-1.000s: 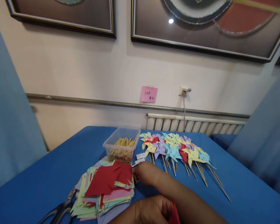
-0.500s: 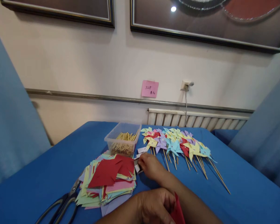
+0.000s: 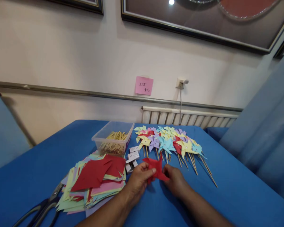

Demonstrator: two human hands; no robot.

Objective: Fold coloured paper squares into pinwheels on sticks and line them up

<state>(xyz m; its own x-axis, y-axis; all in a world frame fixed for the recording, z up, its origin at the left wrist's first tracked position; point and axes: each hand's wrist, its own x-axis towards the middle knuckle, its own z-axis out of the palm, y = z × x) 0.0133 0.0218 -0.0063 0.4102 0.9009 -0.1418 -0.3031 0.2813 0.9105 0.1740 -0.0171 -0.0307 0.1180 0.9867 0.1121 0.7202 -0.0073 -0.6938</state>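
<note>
Between the thumb and fingers of my left hand (image 3: 138,180) is a red paper pinwheel (image 3: 159,167) with its corners folded toward the middle. My right hand (image 3: 176,182) is closed just right of the pinwheel, its fingertips by a red blade; whatever they hold is hidden. Left of the pinwheel lie small white boxes (image 3: 133,155), the nearest one open with dark contents (image 3: 130,167). Beside my left forearm is a stack of coloured paper squares (image 3: 97,176) with cut corners, red ones on top.
A clear plastic tub (image 3: 112,138) of wooden sticks stands behind the paper. Finished pinwheels on sticks (image 3: 167,143) lie at the back right. Scissors (image 3: 44,205) rest at the front left of the blue cloth-covered table (image 3: 227,192). Blue curtains (image 3: 262,116) hang at the sides.
My right hand has come away from the small boxes toward me and to the right. My left hand has raised the red pinwheel forward, beside it. The view has turned slightly right.
</note>
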